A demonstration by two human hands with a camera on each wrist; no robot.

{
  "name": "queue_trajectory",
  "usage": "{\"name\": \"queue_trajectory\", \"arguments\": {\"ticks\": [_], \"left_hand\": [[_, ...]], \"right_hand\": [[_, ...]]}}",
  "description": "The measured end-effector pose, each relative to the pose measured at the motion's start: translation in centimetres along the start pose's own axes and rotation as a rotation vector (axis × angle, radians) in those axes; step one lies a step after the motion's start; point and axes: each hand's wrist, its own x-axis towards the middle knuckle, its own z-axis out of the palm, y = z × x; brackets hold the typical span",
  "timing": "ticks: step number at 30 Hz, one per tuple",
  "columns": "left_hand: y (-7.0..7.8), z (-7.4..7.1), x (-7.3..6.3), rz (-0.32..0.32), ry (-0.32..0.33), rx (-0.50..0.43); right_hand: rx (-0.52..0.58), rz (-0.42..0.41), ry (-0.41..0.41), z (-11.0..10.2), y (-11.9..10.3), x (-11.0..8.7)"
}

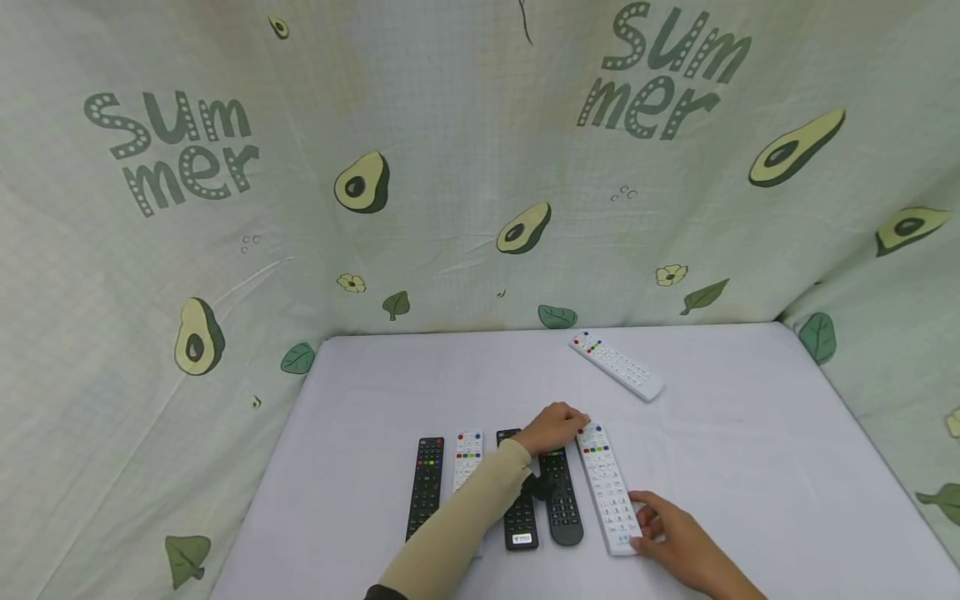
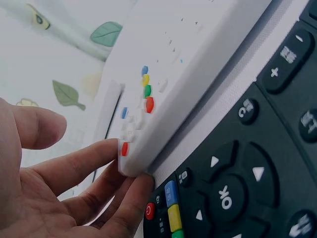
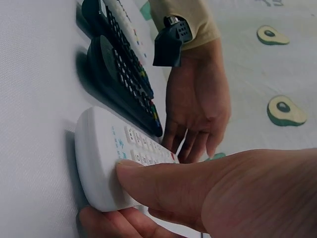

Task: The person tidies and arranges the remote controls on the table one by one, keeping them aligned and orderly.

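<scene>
A white remote control (image 1: 609,492) lies slightly slanted at the right end of a row of remotes. My left hand (image 1: 553,428) reaches across to its far end. In the left wrist view its fingertips touch that end by the red button, while the thumb (image 2: 42,126) stays off the remote. My right hand (image 1: 675,537) pinches the near end from the right; the right wrist view shows the thumb (image 3: 158,181) on the keypad face and the other fingers low along the side. Just left of this remote lies a black remote with a rounded end (image 1: 564,512).
Further left are another black remote (image 1: 520,527), a white remote (image 1: 468,454) partly hidden by the left sleeve (image 1: 465,533), and a black remote (image 1: 426,483). One more white remote (image 1: 618,367) lies slanted near the back edge. A printed curtain (image 1: 442,167) hangs behind the white table (image 1: 750,417).
</scene>
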Motion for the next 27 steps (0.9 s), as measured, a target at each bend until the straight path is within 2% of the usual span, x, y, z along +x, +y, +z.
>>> {"name": "queue_trajectory", "arguments": {"ticks": [4,7,9,14,19,23,27], "left_hand": [[0.0,-0.1,-0.1,0.008,0.006,0.0],[-0.1,-0.2,-0.1,0.019,0.008,-0.011],[-0.2,-0.3,-0.1,0.029,0.009,-0.026],[-0.6,-0.8,0.0,0.041,0.029,-0.057],[-1.0,-1.5,0.5,0.01,0.072,-0.096],[-1.7,-2.1,1.0,-0.009,0.118,-0.15],[-2.5,-2.7,1.7,-0.031,0.147,-0.283]], "right_hand": [[-0.028,-0.013,-0.021,-0.8,-0.2,0.4],[-0.063,0.047,-0.005,-1.6,-0.7,1.0],[-0.102,0.059,0.019,-2.4,-0.9,1.6],[-0.158,0.01,0.126,-4.8,-0.7,3.6],[-0.141,-0.042,0.265,-6.7,0.2,6.1],[-0.103,-0.011,0.336,-7.8,1.2,8.9],[-0.066,0.04,0.366,-8.3,2.0,11.4]]}}
